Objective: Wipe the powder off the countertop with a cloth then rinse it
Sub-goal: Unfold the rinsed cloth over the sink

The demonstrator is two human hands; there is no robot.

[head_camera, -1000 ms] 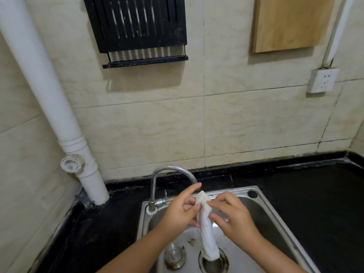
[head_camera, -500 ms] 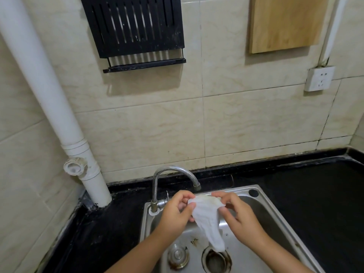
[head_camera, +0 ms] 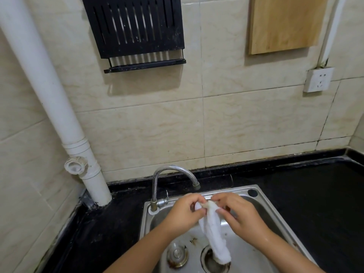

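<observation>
A wet white cloth [head_camera: 213, 231] hangs bunched over the steel sink [head_camera: 264, 205], its lower end dangling above the drain hole [head_camera: 208, 262]. My left hand [head_camera: 183, 213] and my right hand [head_camera: 243, 215] both pinch its top edge, close together, just below the spout of the curved chrome tap [head_camera: 173, 170]. No water stream is visible from the tap. The black countertop [head_camera: 315, 194] lies to the right of the sink; no powder shows on it.
A metal plug [head_camera: 177, 254] lies in the sink beside the drain. A white drainpipe [head_camera: 59, 107] runs down the left wall. On the tiled wall hang a black rack [head_camera: 136, 30], a wooden board [head_camera: 285, 22] and a socket [head_camera: 318, 79].
The cloth was spread out between my hands half a second ago; now my hands have come together and the cloth hangs bunched into a narrow strip again.
</observation>
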